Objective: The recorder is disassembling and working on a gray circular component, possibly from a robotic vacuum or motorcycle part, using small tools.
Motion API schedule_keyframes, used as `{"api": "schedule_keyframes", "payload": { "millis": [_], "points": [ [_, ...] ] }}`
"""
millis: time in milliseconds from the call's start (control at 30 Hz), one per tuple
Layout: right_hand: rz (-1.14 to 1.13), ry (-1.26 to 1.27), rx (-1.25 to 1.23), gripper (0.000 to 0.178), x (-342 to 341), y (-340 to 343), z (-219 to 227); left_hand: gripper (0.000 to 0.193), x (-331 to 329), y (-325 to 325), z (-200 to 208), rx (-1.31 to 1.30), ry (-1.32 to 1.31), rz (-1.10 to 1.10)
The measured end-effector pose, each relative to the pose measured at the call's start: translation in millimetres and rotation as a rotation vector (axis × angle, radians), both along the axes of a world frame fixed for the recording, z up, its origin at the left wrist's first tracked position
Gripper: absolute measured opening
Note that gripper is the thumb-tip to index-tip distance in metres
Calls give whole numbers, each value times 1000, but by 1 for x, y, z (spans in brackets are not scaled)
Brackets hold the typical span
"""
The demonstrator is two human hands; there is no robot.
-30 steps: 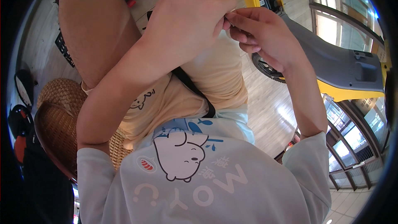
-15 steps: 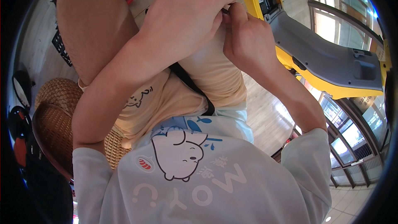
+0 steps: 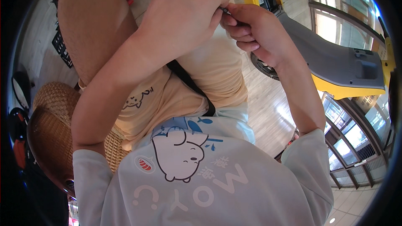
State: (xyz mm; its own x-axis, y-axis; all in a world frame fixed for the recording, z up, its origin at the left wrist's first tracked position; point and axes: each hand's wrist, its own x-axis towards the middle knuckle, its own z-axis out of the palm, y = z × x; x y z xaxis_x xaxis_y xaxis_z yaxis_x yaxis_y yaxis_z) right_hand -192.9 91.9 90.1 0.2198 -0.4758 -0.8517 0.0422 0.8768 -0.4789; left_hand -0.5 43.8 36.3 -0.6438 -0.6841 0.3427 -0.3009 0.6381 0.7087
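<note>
Letters (image 3: pixel 205 194), big and pale, sit upside down on the light grey shirt (image 3: pixel 259 171), near a white bear picture (image 3: pixel 178 159). Next come the tan shorts (image 3: pixel 226 75), with a little cat drawing (image 3: pixel 136 101) and a black strap (image 3: pixel 188 79) across them. Both elbows bend outward and both arms reach up over the legs. The left hand (image 3: pixel 184 10) shows its back, its fingers bent; I cannot tell how tightly they close. The right hand (image 3: pixel 257 29) curls and pinches a small dark thing (image 3: pixel 225 11) with thumb and finger. It is right between the two hands. Past them stands a yellow and grey machine (image 3: pixel 335 58), then windows (image 3: pixel 349 132).
</note>
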Motion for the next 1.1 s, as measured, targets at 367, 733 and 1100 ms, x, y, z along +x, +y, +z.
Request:
{"api": "schedule_keyframes", "payload": {
  "millis": [367, 733, 1100],
  "points": [
    [738, 1278, -1046, 11, 20, 34, -13, 11, -4, 3, -3, 31, 46, -40],
    [196, 893, -676, 31, 27, 27, -23, 16, -7, 4, -9, 28, 100, 25],
    [139, 739, -587, 28, 18, 39, -7, 10, -9, 9, -2, -1, 13, -12]
  ]
}}
